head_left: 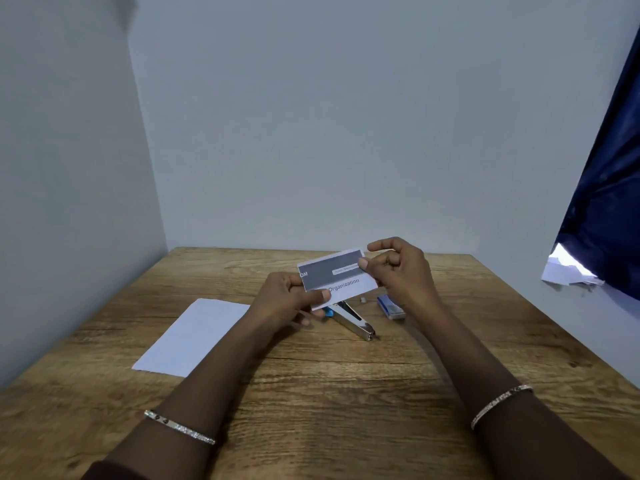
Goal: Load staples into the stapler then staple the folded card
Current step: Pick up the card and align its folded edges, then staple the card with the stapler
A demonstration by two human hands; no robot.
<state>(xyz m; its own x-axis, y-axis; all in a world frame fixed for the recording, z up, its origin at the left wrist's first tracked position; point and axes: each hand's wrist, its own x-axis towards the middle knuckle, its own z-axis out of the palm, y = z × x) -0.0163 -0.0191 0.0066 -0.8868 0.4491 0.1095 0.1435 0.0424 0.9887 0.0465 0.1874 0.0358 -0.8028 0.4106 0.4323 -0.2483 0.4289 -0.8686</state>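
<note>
A folded card (337,273), white with a grey band and the word "Organization", is held above the table between both hands. My left hand (287,301) pinches its lower left corner. My right hand (398,268) pinches its right edge with thumb and fingers. Beneath the card a metal stapler (355,322) with a blue end lies on the wooden table (311,393), partly hidden by the card and my left hand. A small blue and white staple box (390,306) lies to the right of the stapler, with a tiny grey piece (363,300) beside it.
A white sheet of paper (194,336) lies flat on the left part of the table. Pale walls close the table in at the back and left. A dark blue curtain (609,209) hangs at the right with white paper under its lower edge.
</note>
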